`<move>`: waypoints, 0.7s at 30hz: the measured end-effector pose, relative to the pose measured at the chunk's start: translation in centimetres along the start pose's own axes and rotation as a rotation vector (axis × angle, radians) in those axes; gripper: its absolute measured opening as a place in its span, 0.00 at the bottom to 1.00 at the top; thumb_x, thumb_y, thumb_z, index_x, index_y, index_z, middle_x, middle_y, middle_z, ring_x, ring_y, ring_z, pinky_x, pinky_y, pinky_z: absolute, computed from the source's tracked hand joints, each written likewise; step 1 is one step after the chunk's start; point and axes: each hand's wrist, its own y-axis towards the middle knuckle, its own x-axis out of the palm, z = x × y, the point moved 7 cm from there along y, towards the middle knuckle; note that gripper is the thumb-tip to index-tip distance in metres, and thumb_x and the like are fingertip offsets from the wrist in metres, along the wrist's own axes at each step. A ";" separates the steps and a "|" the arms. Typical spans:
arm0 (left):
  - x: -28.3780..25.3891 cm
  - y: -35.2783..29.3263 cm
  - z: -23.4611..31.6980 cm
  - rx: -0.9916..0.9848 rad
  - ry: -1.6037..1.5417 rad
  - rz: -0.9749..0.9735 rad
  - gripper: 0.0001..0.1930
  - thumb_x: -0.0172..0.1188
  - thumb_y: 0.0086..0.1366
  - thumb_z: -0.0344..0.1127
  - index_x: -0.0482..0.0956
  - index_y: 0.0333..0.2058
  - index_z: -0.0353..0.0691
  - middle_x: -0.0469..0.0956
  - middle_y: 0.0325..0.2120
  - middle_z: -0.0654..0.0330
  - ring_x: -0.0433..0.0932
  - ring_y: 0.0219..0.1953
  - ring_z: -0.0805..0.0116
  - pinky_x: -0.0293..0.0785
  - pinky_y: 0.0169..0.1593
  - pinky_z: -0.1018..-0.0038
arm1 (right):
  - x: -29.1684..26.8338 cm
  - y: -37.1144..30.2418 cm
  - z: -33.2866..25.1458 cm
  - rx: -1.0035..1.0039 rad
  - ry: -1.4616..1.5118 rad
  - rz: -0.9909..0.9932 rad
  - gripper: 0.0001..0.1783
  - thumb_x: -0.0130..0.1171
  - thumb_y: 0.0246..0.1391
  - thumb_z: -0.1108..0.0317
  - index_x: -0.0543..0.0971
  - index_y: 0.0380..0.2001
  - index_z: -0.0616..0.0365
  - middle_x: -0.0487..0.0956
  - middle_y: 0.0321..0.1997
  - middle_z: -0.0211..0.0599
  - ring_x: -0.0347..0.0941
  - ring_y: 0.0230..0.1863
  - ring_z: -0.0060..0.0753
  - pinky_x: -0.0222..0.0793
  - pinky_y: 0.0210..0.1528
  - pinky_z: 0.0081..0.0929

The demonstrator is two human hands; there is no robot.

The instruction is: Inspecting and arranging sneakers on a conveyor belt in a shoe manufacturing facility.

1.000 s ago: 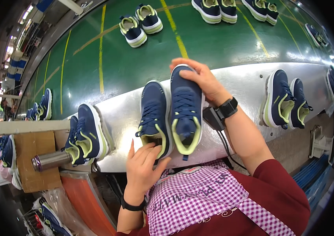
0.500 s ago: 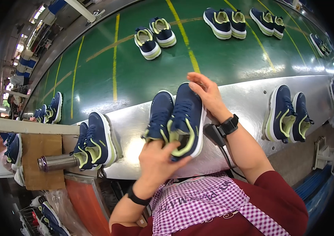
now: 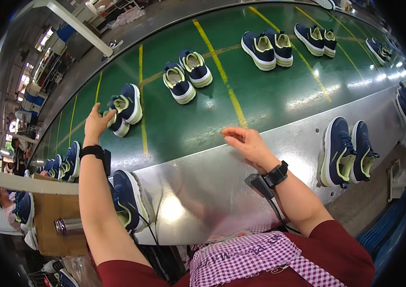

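Navy shoes [image 3: 130, 103] are sitting on the green belt [image 3: 176, 131] just beside the spread fingers of your left hand [image 3: 97, 125], your right hand [image 3: 249, 143] is hovering empty, loosely open, and the pair is probably feeling light, soft-topped, the firmer heels [image 3: 135, 118] likely offering your surest hold.

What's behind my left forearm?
A navy shoe shows past its right edge, a metal bottle and brown cardboard past its left. Whatever lies directly behind is covered; I can't tell.
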 end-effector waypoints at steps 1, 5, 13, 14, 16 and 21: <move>0.2 0.6 0.1 0.015 -0.068 0.041 0.33 0.65 0.50 0.55 0.73 0.51 0.43 0.80 0.37 0.48 0.79 0.39 0.52 0.74 0.42 0.63 | 0.3 0.4 -0.1 -0.006 0.005 -0.001 0.17 0.57 0.54 0.63 0.78 0.43 0.62 0.81 0.41 0.37 0.76 0.43 0.31 0.68 0.50 0.27; 4.0 -5.0 12.9 0.269 -0.521 0.085 0.26 0.67 0.51 0.41 0.75 0.49 0.42 0.78 0.38 0.53 0.78 0.40 0.61 0.72 0.43 0.68 | -1.1 0.5 0.6 0.006 0.063 0.063 0.18 0.56 0.56 0.63 0.76 0.48 0.61 0.80 0.42 0.36 0.75 0.44 0.27 0.68 0.50 0.26; 9.7 -22.2 28.4 0.356 -1.129 -0.397 0.24 0.62 0.60 0.32 0.69 0.55 0.40 0.72 0.46 0.61 0.71 0.49 0.69 0.68 0.53 0.74 | -2.9 0.9 -0.4 -0.119 0.387 0.170 0.24 0.54 0.59 0.61 0.68 0.56 0.60 0.76 0.48 0.35 0.72 0.46 0.21 0.66 0.50 0.20; 11.0 -22.7 29.0 0.266 -1.300 -0.451 0.23 0.59 0.62 0.33 0.67 0.56 0.39 0.71 0.47 0.61 0.70 0.50 0.69 0.67 0.53 0.74 | -2.6 1.0 -0.3 -0.078 0.413 0.151 0.24 0.52 0.61 0.62 0.68 0.57 0.60 0.75 0.48 0.35 0.72 0.45 0.23 0.68 0.48 0.22; 12.0 -23.4 30.1 0.217 -1.473 -0.558 0.22 0.56 0.65 0.34 0.65 0.57 0.37 0.71 0.47 0.60 0.70 0.51 0.69 0.67 0.54 0.75 | -2.0 1.3 0.5 -0.007 0.451 0.090 0.23 0.49 0.62 0.62 0.67 0.57 0.61 0.75 0.48 0.34 0.72 0.43 0.24 0.71 0.45 0.23; 13.7 -23.5 31.6 0.002 -1.662 -0.651 0.21 0.48 0.70 0.37 0.62 0.58 0.35 0.70 0.48 0.59 0.69 0.51 0.71 0.65 0.54 0.76 | -2.5 1.6 1.5 0.074 0.564 0.083 0.21 0.47 0.63 0.59 0.68 0.57 0.54 0.74 0.50 0.33 0.70 0.41 0.19 0.69 0.41 0.19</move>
